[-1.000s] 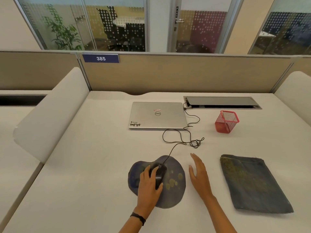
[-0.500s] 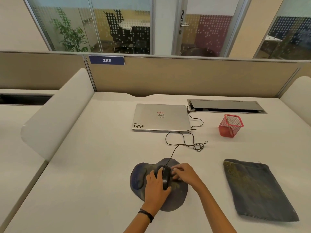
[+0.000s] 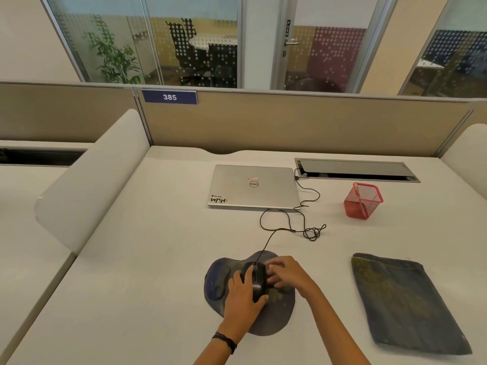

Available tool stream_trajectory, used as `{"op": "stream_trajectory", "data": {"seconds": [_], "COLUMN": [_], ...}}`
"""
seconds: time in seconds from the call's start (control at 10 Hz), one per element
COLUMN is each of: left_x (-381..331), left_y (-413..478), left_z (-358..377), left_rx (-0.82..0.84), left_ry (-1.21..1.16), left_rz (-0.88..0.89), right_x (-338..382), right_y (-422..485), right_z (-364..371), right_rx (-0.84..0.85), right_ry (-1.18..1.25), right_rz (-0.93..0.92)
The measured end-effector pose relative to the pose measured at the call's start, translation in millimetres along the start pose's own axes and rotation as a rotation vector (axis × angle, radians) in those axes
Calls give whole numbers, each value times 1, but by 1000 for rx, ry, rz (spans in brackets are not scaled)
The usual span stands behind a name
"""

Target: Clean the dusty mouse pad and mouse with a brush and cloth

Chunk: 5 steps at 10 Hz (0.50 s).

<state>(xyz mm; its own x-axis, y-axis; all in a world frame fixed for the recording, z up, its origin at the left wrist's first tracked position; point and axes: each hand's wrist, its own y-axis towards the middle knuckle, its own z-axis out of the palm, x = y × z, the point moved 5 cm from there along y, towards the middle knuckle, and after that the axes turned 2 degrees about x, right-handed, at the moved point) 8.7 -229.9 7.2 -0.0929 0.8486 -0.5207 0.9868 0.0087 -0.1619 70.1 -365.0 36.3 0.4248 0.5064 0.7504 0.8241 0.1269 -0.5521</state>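
pale desk [image 3: 147,272] under the mouse pad [image 3: 274,320]; beige partition [image 3: 290,122], glass-walled room [image 3: 200,48] behind.

A closed silver laptop [image 3: 253,187] lies on the desk [image 3: 131,259], a red mesh holder [image 3: 363,201] to its right.

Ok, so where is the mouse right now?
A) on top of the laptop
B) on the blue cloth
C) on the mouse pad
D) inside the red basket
C: the mouse lies on the mouse pad, and the left hand grips it there.
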Motion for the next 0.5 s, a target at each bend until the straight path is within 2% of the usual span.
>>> {"op": "stream_trajectory", "data": {"seconds": [0.1, 0.2, 0.3, 0.5], "left_x": [2, 1, -7, -25], "left_y": [7, 20, 39, 81], "left_z": [-14, -32, -49, -81], "left_rx": [-99, -144, -85, -204], "left_ry": [5, -54, -75, 192], "left_rz": [16, 65, 143, 264], "right_x": [9, 24, 43, 83], "right_y": [3, 11, 18, 30], "right_z": [-11, -26, -38, -71], "right_rx": [-5, -122, -200, -468], "right_ry": [9, -55, -147, -301], "right_rz": [1, -94, -192, -307]}}
